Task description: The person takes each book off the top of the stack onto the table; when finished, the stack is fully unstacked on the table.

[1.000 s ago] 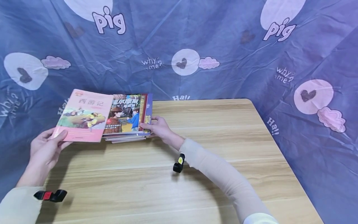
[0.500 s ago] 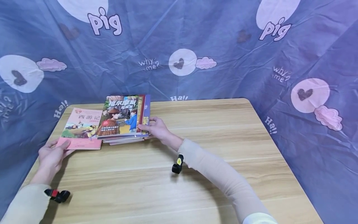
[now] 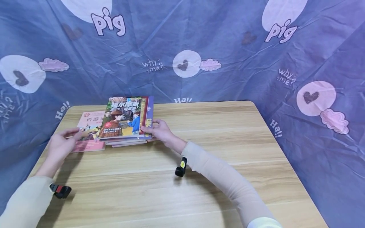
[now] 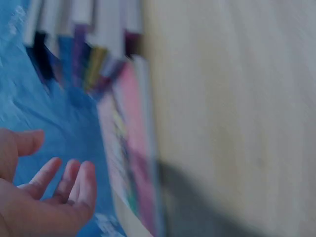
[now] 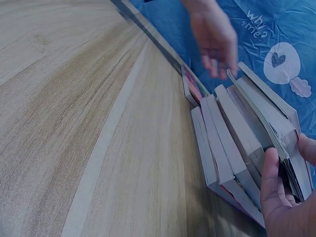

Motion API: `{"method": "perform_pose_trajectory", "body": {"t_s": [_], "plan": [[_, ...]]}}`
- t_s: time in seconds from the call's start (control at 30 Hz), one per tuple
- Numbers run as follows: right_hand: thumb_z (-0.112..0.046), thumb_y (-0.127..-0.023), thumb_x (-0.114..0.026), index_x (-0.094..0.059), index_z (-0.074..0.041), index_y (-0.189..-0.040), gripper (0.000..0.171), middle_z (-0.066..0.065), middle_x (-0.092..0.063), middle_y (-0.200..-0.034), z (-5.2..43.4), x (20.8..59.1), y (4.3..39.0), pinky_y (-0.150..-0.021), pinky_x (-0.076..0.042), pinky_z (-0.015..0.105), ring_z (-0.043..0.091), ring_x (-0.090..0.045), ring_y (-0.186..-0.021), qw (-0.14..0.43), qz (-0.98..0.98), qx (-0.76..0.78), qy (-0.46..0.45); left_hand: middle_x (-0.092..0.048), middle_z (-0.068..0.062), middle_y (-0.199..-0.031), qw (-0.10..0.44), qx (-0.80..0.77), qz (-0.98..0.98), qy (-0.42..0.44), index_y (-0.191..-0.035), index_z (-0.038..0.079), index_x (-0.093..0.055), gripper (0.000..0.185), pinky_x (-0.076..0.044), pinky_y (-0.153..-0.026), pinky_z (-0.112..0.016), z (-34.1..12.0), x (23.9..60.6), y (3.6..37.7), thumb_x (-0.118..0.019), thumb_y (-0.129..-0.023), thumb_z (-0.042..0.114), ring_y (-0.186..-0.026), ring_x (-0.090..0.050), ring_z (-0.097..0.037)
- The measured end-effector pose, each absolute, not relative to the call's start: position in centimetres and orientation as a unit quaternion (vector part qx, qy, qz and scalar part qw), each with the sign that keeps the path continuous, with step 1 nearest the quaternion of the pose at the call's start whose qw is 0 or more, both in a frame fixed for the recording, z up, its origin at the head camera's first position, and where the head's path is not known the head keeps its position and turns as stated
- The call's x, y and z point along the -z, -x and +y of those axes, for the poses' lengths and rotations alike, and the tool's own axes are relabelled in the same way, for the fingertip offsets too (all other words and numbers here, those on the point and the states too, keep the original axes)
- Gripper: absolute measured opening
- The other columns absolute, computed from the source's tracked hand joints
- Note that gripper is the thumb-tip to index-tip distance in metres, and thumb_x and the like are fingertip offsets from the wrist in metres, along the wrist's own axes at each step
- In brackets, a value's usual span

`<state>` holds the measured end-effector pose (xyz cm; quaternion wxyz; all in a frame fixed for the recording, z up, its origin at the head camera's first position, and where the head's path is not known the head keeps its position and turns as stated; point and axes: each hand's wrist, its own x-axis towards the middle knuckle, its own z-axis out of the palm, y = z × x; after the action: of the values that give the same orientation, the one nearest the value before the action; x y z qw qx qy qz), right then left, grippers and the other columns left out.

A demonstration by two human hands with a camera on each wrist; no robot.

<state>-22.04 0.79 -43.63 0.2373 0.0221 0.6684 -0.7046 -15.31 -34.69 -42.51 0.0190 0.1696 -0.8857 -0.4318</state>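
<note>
A pink book (image 3: 90, 145) with a painted cover lies flat on the table, its right edge under a stack of books. My left hand (image 3: 62, 142) is just above this book, fingers loosely bent and holding nothing; the left wrist view shows a gap between the hand (image 4: 49, 202) and the pink cover (image 4: 133, 133). On top of the stack is a comic-style book (image 3: 119, 122) with two cartoon figures. My right hand (image 3: 162, 133) grips the stack's right side, thumb above and fingers beneath the upper books (image 5: 276, 123). Their fingertips are partly hidden.
The wooden table (image 3: 199, 177) extends to the right and front of the books. Its back edge meets a blue printed curtain (image 3: 228, 82), which also hangs along both sides. In the right wrist view, lower books (image 5: 217, 143) lie under the gripped ones.
The pink book came down from beside the stack onto the table and slid slightly right under it. My left hand let go and moved up over it. My right hand stayed at the stack.
</note>
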Motion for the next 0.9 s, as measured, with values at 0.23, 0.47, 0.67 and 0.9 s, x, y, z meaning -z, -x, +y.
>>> {"method": "perform_pose_trajectory", "body": {"t_s": [0.23,0.47,0.67,0.9], "plan": [[-0.017,-0.095,-0.081,-0.046,-0.001,-0.142,0.061,0.025,-0.072,-0.128,0.9,43.4,22.1,-0.07,-0.066,0.031,0.014,-0.073,-0.072,0.242,0.664,0.707,-0.019,-0.061,0.035,-0.087,-0.018,0.537,-0.838,-0.099,-0.146,0.002,-0.055,0.053,-0.061,-0.076,-0.014,-30.7,40.4,18.1,-0.064,-0.106,0.035,-0.077,-0.067,0.011],[-0.017,-0.095,-0.081,-0.046,-0.002,-0.14,0.059,0.025,-0.074,-0.126,0.5,43.4,21.8,-0.068,-0.066,0.032,0.016,-0.074,-0.075,0.245,0.662,0.708,-0.017,-0.069,0.011,-0.107,-0.078,0.47,-0.874,-0.092,-0.157,-0.005,-0.043,0.082,-0.054,-0.072,-0.015,-29.8,40.1,19.4,-0.061,-0.103,0.054,-0.084,-0.055,0.009],[-0.019,-0.094,-0.081,-0.045,0.002,-0.146,0.066,0.023,-0.075,-0.123,0.7,43.6,22.2,-0.069,-0.066,0.032,0.013,-0.072,-0.073,0.245,0.679,0.692,-0.008,-0.051,-0.033,-0.151,-0.105,0.424,-0.896,-0.074,-0.152,-0.011,-0.046,0.079,-0.051,-0.073,-0.013,-29.7,40.1,19.6,-0.059,-0.105,0.051,-0.095,-0.051,0.003],[-0.02,-0.094,-0.082,-0.047,0.003,-0.146,0.066,0.021,-0.076,-0.122,0.9,43.5,22.5,-0.068,-0.065,0.029,0.012,-0.072,-0.073,0.244,0.688,0.683,-0.007,-0.058,-0.028,-0.145,-0.12,0.432,-0.891,-0.079,-0.153,-0.009,-0.043,0.074,-0.051,-0.077,-0.018,-29.7,39.3,19.5,-0.058,-0.107,0.046,-0.112,-0.061,-0.019]]}}
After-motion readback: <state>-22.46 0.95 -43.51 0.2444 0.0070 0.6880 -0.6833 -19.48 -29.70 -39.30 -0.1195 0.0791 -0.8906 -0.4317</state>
